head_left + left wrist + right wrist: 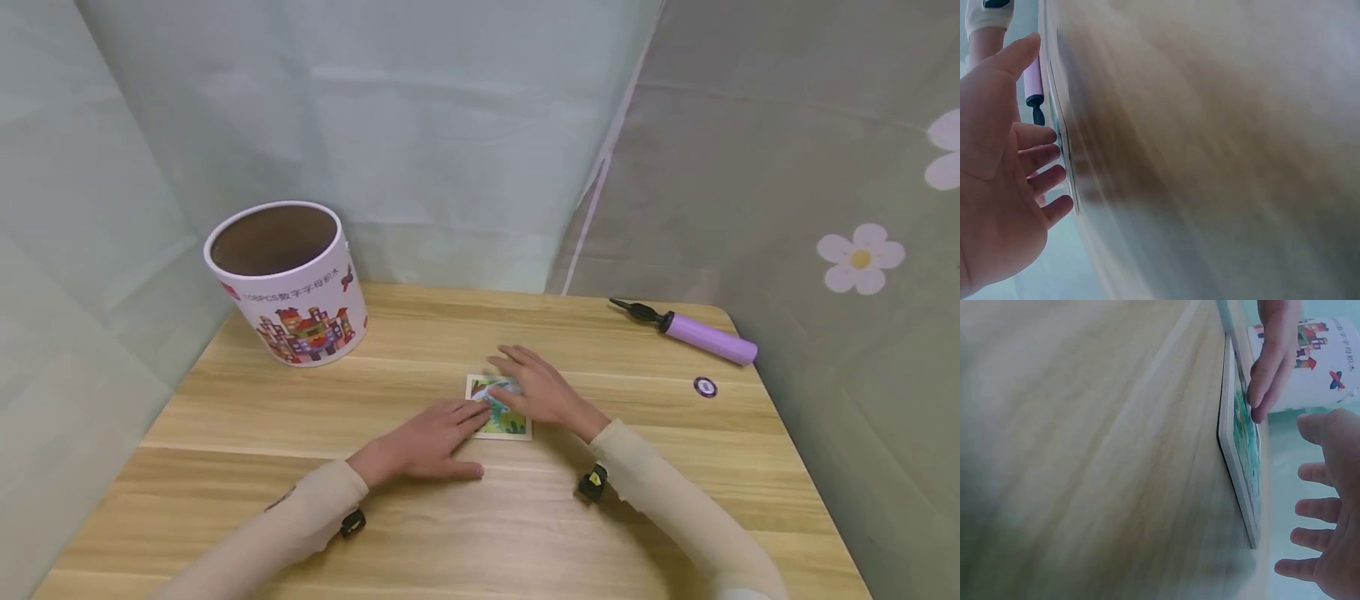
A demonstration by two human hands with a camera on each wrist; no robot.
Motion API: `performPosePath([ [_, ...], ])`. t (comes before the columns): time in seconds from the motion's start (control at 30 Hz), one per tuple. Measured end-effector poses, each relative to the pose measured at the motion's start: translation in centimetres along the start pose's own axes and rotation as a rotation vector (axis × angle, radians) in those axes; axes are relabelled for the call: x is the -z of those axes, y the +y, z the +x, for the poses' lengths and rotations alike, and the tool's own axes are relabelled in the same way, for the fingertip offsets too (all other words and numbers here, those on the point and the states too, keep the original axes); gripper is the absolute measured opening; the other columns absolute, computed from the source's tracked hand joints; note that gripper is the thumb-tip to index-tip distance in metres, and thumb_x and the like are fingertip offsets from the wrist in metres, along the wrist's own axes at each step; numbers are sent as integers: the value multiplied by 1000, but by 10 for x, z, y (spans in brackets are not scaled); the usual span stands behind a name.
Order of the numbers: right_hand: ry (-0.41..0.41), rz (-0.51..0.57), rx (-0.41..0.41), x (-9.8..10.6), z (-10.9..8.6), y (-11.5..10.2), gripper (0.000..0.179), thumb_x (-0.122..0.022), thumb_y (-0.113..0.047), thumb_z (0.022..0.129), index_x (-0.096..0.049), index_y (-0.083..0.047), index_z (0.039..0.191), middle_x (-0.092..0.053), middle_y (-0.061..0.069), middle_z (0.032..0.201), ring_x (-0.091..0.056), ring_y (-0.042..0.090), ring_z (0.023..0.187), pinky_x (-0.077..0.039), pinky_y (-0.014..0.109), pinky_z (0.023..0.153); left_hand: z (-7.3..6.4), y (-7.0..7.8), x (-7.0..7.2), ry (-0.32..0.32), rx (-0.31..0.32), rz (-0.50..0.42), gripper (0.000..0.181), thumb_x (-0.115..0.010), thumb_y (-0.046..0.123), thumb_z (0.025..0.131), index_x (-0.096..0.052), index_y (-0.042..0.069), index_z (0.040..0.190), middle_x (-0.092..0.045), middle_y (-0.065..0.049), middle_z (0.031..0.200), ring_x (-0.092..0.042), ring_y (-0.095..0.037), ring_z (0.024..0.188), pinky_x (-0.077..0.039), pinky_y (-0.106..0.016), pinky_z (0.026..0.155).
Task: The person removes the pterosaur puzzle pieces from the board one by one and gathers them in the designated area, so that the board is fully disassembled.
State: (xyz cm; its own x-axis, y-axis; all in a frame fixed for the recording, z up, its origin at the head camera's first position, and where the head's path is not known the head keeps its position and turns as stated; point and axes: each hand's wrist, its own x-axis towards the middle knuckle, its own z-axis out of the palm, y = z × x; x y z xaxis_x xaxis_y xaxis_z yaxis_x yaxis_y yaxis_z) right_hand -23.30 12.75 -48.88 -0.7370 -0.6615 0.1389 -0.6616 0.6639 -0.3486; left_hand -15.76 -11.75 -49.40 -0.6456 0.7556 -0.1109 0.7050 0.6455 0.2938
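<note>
A small square picture board (504,423) with a pale border and a green and blue picture lies flat on the wooden table. My left hand (438,437) reaches in from the left, its fingertips resting on the board's left part. In the right wrist view, the board (1241,434) shows a thin, pale edge, with the left fingers on its face. My right hand (542,390) is over the board's upper right, fingers spread and holding nothing. From the right wrist camera, that hand (1335,519) appears raised off the board. Part of the picture is hidden under both hands.
A white bucket (300,292) printed with blocks stands at the back left. A purple hand pump (701,335) with a black nozzle lies at the back right, and a small round chip (705,387) is just in front of it. Cloth (465,167) hangs behind the table.
</note>
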Motion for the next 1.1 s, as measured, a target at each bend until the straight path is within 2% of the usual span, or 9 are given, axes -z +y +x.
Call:
performPosePath([
  [0.23,-15,10,43,-2,13,1,57,-59,-44,102,-57,-9,146,-48,22,153,-44,39,143,-34,54,118,-3,6,-2,-5,-16,36,90,-48,66,99,-29,3,160,-24,-13,168,-20,-30,156,-24,-46,124],
  [0.47,-41,5,75,-5,23,2,48,-65,-38,100,-63,-10,139,-60,18,143,-53,35,136,-39,51,115,-4,13,-2,-36,21,40,92,-45,68,99,-26,3,161,-23,-12,169,-18,-27,157,-24,-45,124],
  [0.7,-35,15,119,-7,31,2,33,-73,-30,96,-75,-10,123,-73,9,117,-66,25,111,-51,43,101,-5,15,-3,-42,40,28,92,-45,68,99,-25,4,162,-21,-11,169,-17,-26,157,-24,-46,124],
  [1.1,-66,38,126,-11,37,2,23,-78,-29,92,-81,-14,109,-72,-1,98,-63,14,92,-52,34,87,-5,17,-4,-11,36,41,91,-45,66,99,-28,1,160,-24,-14,168,-19,-28,157,-24,-44,125],
])
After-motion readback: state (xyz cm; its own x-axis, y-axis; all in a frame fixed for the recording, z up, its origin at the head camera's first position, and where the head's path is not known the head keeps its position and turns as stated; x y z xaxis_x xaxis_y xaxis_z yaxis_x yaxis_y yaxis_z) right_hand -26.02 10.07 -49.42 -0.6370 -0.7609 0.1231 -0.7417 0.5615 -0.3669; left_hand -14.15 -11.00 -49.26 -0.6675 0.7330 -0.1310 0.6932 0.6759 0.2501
